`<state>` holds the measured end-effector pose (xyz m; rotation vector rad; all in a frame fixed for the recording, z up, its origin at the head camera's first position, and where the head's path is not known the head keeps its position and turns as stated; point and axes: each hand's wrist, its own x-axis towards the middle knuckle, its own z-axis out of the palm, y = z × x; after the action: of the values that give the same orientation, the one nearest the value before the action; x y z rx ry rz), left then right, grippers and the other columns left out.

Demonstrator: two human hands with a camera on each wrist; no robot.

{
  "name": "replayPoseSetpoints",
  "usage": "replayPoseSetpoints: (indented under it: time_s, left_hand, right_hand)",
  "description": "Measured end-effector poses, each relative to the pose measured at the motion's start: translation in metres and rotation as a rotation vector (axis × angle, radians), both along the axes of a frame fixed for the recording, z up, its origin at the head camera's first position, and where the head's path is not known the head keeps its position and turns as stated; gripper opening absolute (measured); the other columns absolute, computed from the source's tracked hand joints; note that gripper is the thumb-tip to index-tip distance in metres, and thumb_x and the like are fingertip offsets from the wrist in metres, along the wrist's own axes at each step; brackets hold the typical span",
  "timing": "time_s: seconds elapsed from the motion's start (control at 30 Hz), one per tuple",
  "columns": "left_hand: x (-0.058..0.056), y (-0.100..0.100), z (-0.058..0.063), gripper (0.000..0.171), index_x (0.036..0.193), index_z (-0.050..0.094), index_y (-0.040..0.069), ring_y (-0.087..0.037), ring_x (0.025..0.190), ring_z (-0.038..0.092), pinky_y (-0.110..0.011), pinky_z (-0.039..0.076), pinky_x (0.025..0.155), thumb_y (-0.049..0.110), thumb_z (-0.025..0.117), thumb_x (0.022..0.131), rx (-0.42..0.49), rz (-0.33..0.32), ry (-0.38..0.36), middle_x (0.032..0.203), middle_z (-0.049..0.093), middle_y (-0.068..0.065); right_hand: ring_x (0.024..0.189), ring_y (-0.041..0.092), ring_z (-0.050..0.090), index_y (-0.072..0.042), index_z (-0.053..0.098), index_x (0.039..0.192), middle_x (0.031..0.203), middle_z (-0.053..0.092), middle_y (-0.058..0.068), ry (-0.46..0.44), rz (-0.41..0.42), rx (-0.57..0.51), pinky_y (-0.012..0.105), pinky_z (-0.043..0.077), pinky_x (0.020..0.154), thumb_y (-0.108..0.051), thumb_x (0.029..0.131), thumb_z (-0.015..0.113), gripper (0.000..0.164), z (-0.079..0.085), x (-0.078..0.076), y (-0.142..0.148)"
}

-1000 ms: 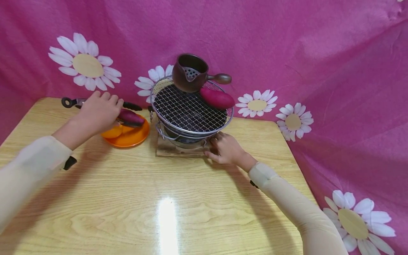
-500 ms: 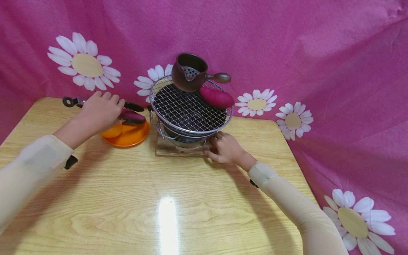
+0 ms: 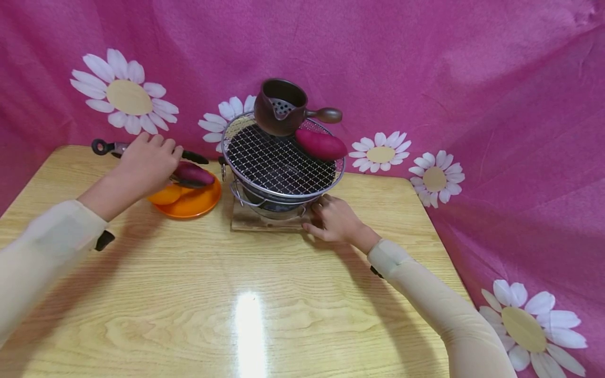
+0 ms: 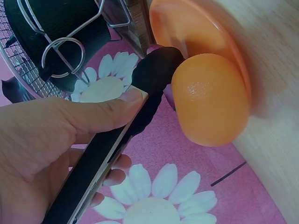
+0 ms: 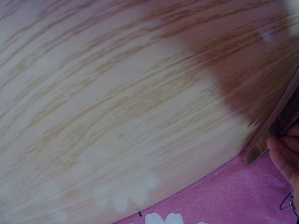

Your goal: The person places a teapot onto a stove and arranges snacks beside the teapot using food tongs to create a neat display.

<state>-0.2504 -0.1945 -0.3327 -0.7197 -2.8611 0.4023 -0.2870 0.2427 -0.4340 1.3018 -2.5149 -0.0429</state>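
My left hand [image 3: 150, 164] grips a pair of black-tipped metal tongs [image 4: 100, 158], thumb pressed along one arm. The tongs' arms straddle a purple sweet potato [image 3: 193, 173] over the orange plate [image 3: 203, 206]; in the left wrist view it is mostly hidden behind the black tips. An orange, rounded fruit [image 4: 210, 100] sits on that plate, right beside the tips. My right hand [image 3: 336, 220] pinches the right end of the wooden board [image 3: 255, 221] under the small round grill [image 3: 283, 181], thumb at the board's front edge.
On the wire mesh [image 3: 269, 160] of the grill stand a dark brown side-handled pot [image 3: 279, 113] and a second purple sweet potato [image 3: 322, 145]. Behind the wooden table [image 3: 198, 294] hangs a pink cloth [image 3: 387, 63] with daisies.
The tongs and the sweet potato between them shifted slightly right and up, then back left and down. My right hand keeps its place on the board.
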Motion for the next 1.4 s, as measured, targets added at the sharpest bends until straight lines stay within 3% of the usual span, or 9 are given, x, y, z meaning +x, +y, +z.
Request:
replayPoseSetpoints:
  time_s: [0.5,0.9,1.4]
  left_hand:
    - [0.0009,0.0022,-0.0016,0.066,0.128,0.057,-0.015,-0.045,0.098,0.057,-0.054,0.050,0.087,0.020,0.085,0.079,-0.013,0.040,-0.061,0.111,0.061,-0.031]
    - [-0.0002,0.0043,-0.0085,0.067,0.129,0.058,-0.012,-0.045,0.098,0.058,-0.055,0.052,0.088,0.028,0.084,0.083,0.017,0.019,-0.028,0.110,0.062,-0.030]
    - [0.0037,0.0028,-0.0035,0.070,0.135,0.055,-0.011,-0.049,0.106,0.058,-0.058,0.050,0.094,0.028,0.082,0.085,0.027,0.025,-0.004,0.120,0.061,-0.033]
  right_hand:
    - [0.082,0.029,0.064,-0.008,0.064,0.085,0.088,0.063,0.010,-0.006,-0.006,-0.005,0.045,0.055,0.066,-0.051,0.090,0.056,0.044,-0.0011,-0.0009,0.0000]
    - [0.084,0.030,0.063,-0.008,0.065,0.085,0.086,0.063,0.009,-0.009,-0.006,0.013,0.046,0.055,0.067,-0.056,0.093,0.044,0.053,-0.0018,0.0000,-0.0003]
    - [0.086,0.029,0.064,-0.009,0.065,0.084,0.088,0.064,0.010,-0.004,-0.002,0.002,0.045,0.055,0.067,-0.051,0.091,0.055,0.043,0.0001,0.0019,-0.0006]
